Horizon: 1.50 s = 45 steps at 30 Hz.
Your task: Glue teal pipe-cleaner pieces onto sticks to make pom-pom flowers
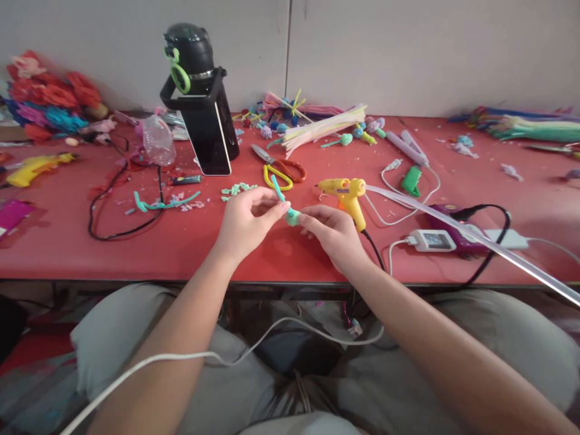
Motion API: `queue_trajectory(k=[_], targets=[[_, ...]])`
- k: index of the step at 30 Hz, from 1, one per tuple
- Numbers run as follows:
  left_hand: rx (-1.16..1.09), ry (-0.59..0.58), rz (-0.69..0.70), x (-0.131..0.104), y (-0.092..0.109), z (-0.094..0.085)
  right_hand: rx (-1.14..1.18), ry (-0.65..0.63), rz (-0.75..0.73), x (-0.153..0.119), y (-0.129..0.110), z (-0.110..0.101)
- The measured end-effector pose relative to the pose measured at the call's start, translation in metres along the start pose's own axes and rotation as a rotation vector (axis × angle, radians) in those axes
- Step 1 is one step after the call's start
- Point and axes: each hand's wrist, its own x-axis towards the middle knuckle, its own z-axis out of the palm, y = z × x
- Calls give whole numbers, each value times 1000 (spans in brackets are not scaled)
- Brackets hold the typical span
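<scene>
Between my two hands, above the front part of the red table [281,257], is a small green fuzzy piece [292,217] with a teal stem [277,188] sticking up and to the left. My left hand [254,220] pinches the stem side between thumb and fingers. The fingertips of my right hand [330,232] close on the right side of the green piece. Just behind my right hand lies a yellow glue gun [347,194] with a long clear stick in its back. Scissors [278,167] with yellow and orange handles lie behind my left hand, near small green bits [238,191].
A black bottle [194,54] stands at the back with a phone [208,136] against it. Black cable loops [90,214] lie left. Pipe cleaners [324,130] lie behind; a power bank [453,232] sits right. A white cable [290,320] crosses my lap.
</scene>
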Motion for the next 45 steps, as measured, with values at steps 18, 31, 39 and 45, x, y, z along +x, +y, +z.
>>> queue_trajectory(k=[18, 31, 39, 45], targets=[[25, -52, 28, -2, -1, 2, 0, 8, -5, 1, 0, 0], [-8, 27, 3, 6, -2, -13, -451, -64, -24, -10, -28, -27], [147, 58, -5, 8, -3, -23, -1213, 6, 121, -13, -49, -93], [184, 35, 0, 9, -9, -22, -1088, 130, -93, 15, -14, -90]])
